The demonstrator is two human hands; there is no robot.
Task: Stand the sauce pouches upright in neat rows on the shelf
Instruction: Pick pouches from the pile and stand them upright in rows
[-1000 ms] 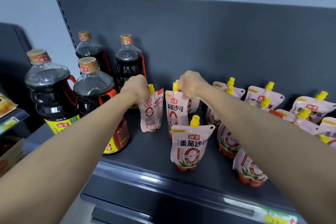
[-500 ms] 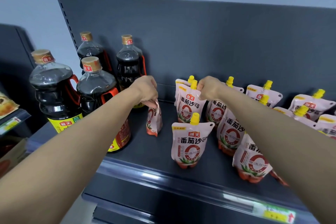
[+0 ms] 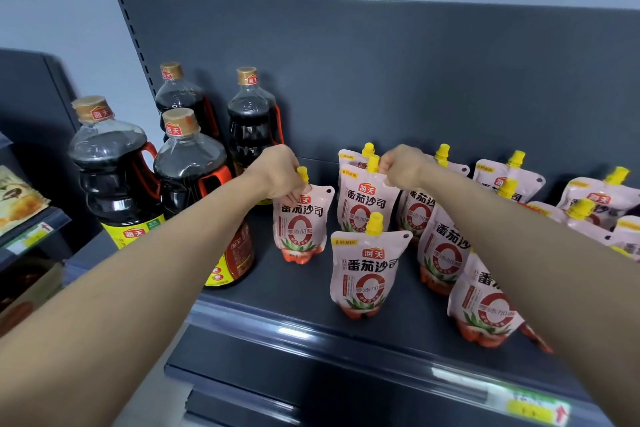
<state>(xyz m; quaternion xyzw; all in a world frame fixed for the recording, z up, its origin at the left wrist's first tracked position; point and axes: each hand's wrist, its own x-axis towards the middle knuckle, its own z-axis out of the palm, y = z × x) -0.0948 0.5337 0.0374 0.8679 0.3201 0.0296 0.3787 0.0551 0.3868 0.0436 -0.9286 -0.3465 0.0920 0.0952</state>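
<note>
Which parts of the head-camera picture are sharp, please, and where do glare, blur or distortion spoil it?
Head view: print on the front centre pouch reads sharp; the price tag at lower right and the snack packet at far left are blurred; glare streaks the shelf's front rail; the wide lens bows the back panel.

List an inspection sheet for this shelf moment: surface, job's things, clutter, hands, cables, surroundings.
Surface: dark shelf, bare in patches.
Job's things: left pouch, middle pouch and front pouch upright; far-right pouches tilted.
Clutter: nothing seen.
Hands: left hand grips left pouch's top; right hand pinches middle pouch's top corner.
Cables: nothing seen.
Surroundings: four dark bottles at left on the shelf; snack packet on neighbouring rack.
</note>
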